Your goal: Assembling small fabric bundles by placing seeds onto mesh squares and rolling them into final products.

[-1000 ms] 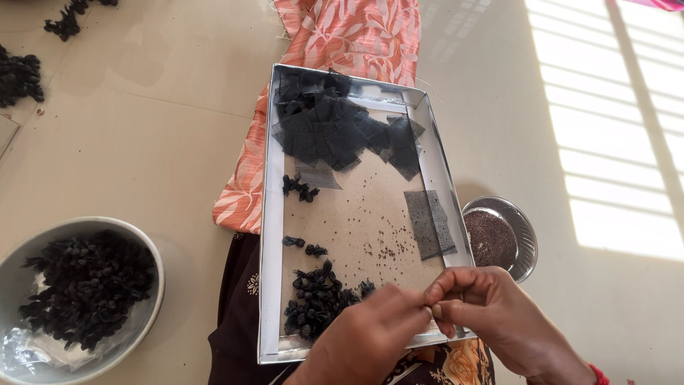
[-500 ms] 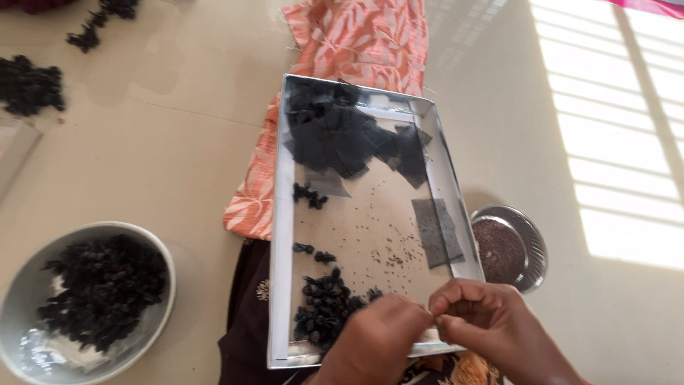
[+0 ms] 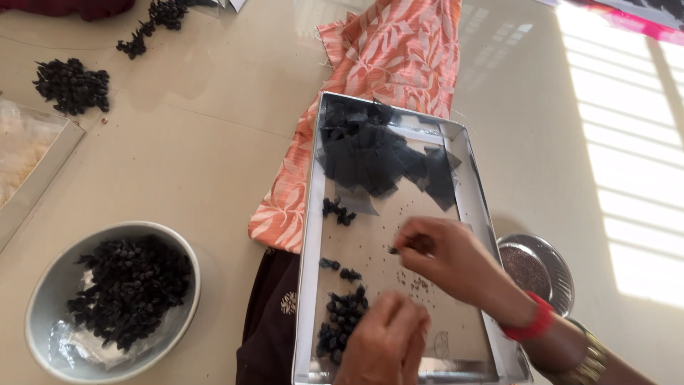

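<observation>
A rectangular steel tray (image 3: pixel 308 235) rests on my lap. Several black square mesh pieces (image 3: pixel 377 157) lie at its far end, and small black bundles sit in a pile (image 3: pixel 340 319) at the near end and in little groups (image 3: pixel 338 212). Tiny dark seeds (image 3: pixel 417 281) are scattered on the tray floor. My right hand (image 3: pixel 445 258), with a red bangle at the wrist, hovers over the tray's middle and pinches a small dark piece (image 3: pixel 393 249) at its fingertips. My left hand (image 3: pixel 385 346) is curled closed beside the bundle pile; what is inside it is hidden.
A grey bowl (image 3: pixel 43 299) of black bundles sits on the floor at the left. A small steel dish of dark seeds (image 3: pixel 534 269) lies right of the tray. An orange patterned cloth (image 3: pixel 388 64) runs under the tray. Loose black heaps (image 3: pixel 71 85) and a pale-filled tray (image 3: pixel 32 167) are far left.
My hands were joined at the tray's near edge; now they are apart. The right hand has moved forward over the tray's middle, and the left hand stays near the bundle pile.
</observation>
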